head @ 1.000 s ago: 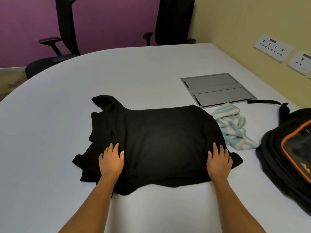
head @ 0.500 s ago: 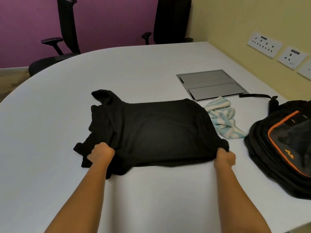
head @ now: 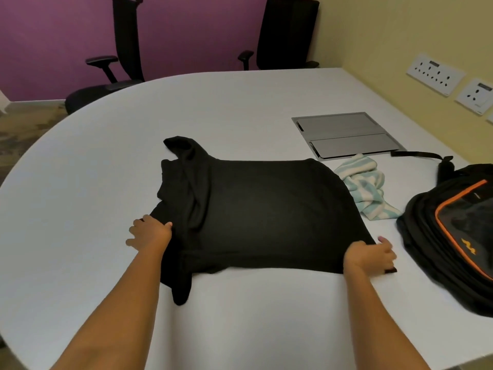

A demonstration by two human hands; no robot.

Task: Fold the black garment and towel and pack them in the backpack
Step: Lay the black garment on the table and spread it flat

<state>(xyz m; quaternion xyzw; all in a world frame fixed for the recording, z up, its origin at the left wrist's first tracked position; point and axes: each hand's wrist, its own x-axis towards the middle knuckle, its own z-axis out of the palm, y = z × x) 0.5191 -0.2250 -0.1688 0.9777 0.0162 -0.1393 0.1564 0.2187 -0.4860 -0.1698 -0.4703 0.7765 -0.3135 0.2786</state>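
Note:
The black garment (head: 261,209) lies spread on the white table (head: 80,198), partly folded, with a sleeve sticking out at its far left. My left hand (head: 149,232) grips its near left edge. My right hand (head: 369,256) grips its near right corner. A crumpled towel with white and light-blue stripes (head: 365,192) lies just right of the garment. The black backpack with orange trim (head: 453,236) lies flat at the table's right side, its strap stretched toward the far side.
A grey metal cable hatch (head: 346,134) is set into the table behind the towel. Two black office chairs (head: 125,49) (head: 285,33) stand at the far edge before a purple wall. Wall sockets (head: 434,73) are on the yellow wall at the right.
My hands went from lying flat on the garment to gripping its near edge. The lower left part of the garment now hangs toward me in a drooping fold.

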